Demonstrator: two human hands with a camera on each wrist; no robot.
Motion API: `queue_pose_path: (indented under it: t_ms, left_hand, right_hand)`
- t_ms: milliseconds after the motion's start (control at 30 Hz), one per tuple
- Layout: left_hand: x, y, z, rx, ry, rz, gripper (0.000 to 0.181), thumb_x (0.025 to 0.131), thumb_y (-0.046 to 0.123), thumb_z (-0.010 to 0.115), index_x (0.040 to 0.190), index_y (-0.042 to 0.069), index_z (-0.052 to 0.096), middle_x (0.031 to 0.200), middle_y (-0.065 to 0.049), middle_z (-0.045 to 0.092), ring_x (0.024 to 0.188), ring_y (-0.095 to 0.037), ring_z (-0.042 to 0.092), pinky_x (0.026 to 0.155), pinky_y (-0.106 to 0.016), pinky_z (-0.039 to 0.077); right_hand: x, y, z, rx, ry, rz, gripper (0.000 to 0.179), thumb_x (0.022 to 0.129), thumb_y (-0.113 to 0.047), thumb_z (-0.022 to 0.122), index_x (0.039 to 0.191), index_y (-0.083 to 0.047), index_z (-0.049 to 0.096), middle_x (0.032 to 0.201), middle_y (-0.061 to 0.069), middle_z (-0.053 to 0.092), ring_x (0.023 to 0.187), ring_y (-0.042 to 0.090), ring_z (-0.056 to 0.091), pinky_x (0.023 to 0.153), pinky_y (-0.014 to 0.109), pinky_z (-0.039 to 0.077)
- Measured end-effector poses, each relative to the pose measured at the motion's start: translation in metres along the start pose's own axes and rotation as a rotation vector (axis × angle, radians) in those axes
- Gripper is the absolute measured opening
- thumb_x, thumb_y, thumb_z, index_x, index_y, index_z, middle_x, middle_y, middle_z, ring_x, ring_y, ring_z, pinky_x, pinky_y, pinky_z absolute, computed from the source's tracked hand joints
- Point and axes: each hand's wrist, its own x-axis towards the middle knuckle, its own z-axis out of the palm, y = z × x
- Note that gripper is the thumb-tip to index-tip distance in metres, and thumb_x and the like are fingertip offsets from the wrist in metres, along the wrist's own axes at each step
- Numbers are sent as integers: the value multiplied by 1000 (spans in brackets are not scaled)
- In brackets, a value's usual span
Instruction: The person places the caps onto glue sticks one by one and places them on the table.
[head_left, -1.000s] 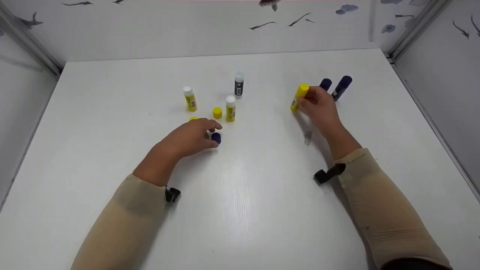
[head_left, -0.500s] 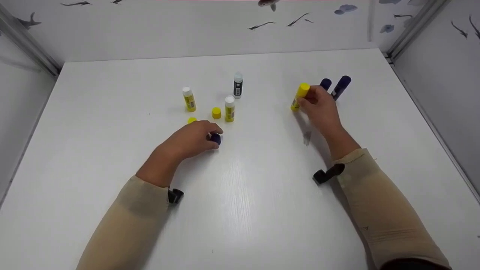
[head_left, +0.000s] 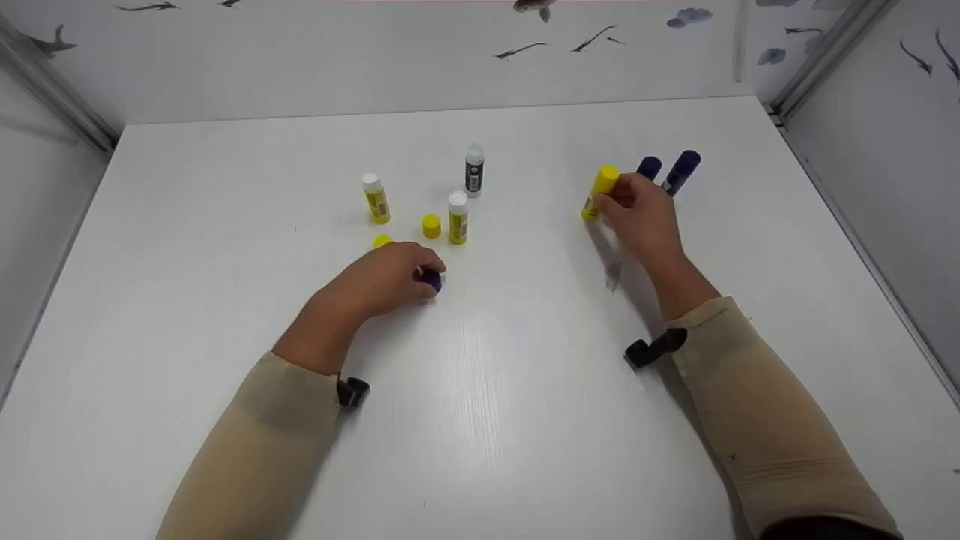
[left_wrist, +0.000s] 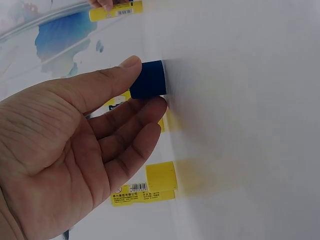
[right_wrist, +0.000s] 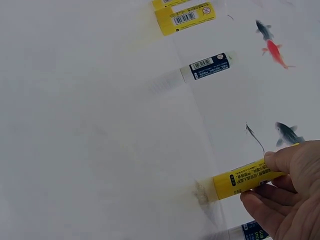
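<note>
My left hand [head_left: 375, 281] pinches a dark blue glue stick cap [left_wrist: 149, 80] between thumb and fingers, right at the white tabletop. Over on the right, my right hand [head_left: 646, 221] grips a yellow glue stick [head_left: 600, 193] that carries a yellow cap and stands nearly upright. Beyond the left hand are two yellow glue sticks with white tops bared, one at the left [head_left: 377, 201] and one nearer the middle [head_left: 457, 220]. A yellow cap [head_left: 431, 226] sits between them; another yellow cap [head_left: 382, 241] is partly covered by the left hand.
An uncapped glue stick with a navy label [head_left: 474, 174] stands farther back. Just behind the right hand are two dark blue capped glue sticks, the outer one [head_left: 682, 172] and the inner one [head_left: 649, 166], partly hidden. Fish-patterned panels [head_left: 337, 67] wall the table.
My left thumb and fingers have closed on the dark blue cap, covering more of it, and the hand has dropped slightly. The right hand keeps its hold on the yellow glue stick.
</note>
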Motion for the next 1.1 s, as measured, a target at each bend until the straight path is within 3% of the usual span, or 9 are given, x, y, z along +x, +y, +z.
queue_pose_path:
  t_ms: [833, 1100]
  left_hand:
    - [-1, 1, 1, 23, 12, -19, 38, 99, 17, 71, 136, 16, 68, 132, -7, 68, 121, -26, 60, 114, -45, 48]
    - [-2, 3, -1, 11, 3, -23, 38, 99, 16, 70, 137, 16, 67, 133, -7, 67, 122, -26, 59, 114, -46, 48]
  right_hand:
    - [3, 2, -2, -59, 28, -22, 43, 101, -28, 70, 139, -8, 63, 132, 11, 69, 120, 23, 64, 101, 34, 55]
    - [3, 3, -3, -69, 25, 6, 44, 100, -29, 70, 139, -9, 63, 134, 10, 68, 121, 23, 63, 106, 36, 53]
